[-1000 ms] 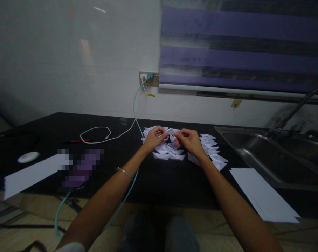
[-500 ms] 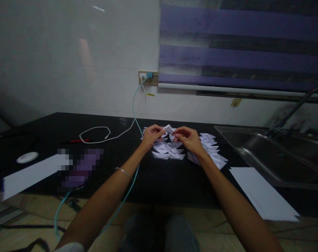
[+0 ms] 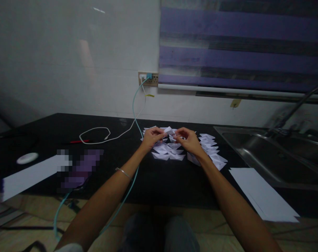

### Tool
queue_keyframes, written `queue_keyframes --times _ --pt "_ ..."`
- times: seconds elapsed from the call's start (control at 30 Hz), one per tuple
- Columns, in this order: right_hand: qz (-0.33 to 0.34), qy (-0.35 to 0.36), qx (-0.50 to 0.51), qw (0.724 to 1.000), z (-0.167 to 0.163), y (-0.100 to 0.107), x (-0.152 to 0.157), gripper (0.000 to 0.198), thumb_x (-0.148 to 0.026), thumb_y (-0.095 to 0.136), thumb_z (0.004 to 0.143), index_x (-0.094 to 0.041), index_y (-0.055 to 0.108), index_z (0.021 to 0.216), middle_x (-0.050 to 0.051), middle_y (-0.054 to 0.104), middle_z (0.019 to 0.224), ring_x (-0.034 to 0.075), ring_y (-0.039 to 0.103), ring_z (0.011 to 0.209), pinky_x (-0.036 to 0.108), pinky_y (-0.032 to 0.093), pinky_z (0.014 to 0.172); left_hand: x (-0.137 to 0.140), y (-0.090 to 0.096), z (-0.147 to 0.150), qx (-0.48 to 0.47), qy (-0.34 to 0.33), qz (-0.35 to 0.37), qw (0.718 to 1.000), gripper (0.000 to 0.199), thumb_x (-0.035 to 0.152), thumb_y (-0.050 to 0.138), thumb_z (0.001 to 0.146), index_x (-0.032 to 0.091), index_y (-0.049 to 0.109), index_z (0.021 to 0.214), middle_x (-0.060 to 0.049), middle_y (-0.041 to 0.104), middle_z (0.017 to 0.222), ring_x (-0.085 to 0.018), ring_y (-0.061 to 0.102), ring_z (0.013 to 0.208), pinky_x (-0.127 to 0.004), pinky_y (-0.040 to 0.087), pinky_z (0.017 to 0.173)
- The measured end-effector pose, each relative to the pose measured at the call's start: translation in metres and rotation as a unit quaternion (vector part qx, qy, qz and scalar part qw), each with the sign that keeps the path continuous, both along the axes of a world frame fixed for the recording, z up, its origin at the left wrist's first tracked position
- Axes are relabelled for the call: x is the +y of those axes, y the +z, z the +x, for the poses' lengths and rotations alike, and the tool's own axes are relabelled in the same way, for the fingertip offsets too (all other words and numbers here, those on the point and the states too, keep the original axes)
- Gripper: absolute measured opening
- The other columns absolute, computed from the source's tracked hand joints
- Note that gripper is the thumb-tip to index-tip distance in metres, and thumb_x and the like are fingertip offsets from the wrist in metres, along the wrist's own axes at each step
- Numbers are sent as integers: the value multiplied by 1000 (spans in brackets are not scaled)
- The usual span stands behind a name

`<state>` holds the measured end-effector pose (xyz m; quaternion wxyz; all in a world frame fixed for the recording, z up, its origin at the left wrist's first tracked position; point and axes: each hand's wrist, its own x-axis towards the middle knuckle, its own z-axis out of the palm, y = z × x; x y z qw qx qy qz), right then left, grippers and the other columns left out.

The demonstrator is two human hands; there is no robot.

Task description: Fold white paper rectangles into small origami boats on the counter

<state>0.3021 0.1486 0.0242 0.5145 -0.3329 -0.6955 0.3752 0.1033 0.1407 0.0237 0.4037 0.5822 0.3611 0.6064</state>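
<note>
Between my two hands is a small folded white paper boat (image 3: 170, 130), held above the black counter. My left hand (image 3: 152, 137) pinches its left end with thumb and fingers. On the other side, my right hand (image 3: 188, 139) grips the right end the same way. Beneath and around the hands sit several finished-looking paper boats (image 3: 163, 148) in close rows. More paper boats (image 3: 214, 150) stand in a column to the right of my right hand, partly hidden by that wrist.
A stack of white paper sheets (image 3: 261, 194) lies right, beside the steel sink (image 3: 274, 175). On the left are a purple blurred item (image 3: 82, 169), a white strip (image 3: 33, 175), a white oval object (image 3: 27, 158) and a red pen (image 3: 79, 141). A teal cable (image 3: 135, 175) passes under my left forearm.
The paper boat's peak has tilted and its shape has opened slightly between my fingers. My right fingers have shifted a little at its right end; both arms stay nearly in place.
</note>
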Motion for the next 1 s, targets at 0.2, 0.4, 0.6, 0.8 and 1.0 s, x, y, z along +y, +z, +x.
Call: queue_keyframes --times 0.2,0.4,0.6,0.8,1.0 --pt "-15 -23 39 999 -8 3 -6 32 -42 81 69 -18 61 77 4 68 78 17 67 68 33 59 66 0 1 2 -1 -25 25 999 29 32 85 58 12 65 66 -3 68 70 -10 59 53 -21 48 47" --pt "-96 7 125 988 -12 7 -10 50 -41 86 60 -22 62 100 1 73 84 18 70 72 31 59 65 -2 2 3 30 -37 22 999 27 30 84 59 13 64 67 -2 67 64 -11 60 55 -22 49 48" --pt "-113 0 127 986 -10 4 -6 41 -38 88 58 -17 73 90 4 74 79 16 68 67 31 57 69 -4 2 3 58 -44 16 997 27 32 82 63 14 63 70 -3 70 67 -13 65 60 -23 51 54" --pt "-99 -14 116 988 -11 6 -7 41 -35 89 56 -16 74 89 5 75 79 18 69 68 32 56 69 -7 5 2 18 -64 -16 998 48 33 86 58 17 52 88 -1 72 67 -13 65 55 -20 48 51" --pt "-58 -23 85 994 -10 7 -8 36 -33 87 60 -17 74 90 7 76 84 20 71 77 34 56 76 -4 2 2 16 -76 -23 997 55 37 87 57 19 48 90 0 71 69 -14 67 59 -20 48 53"
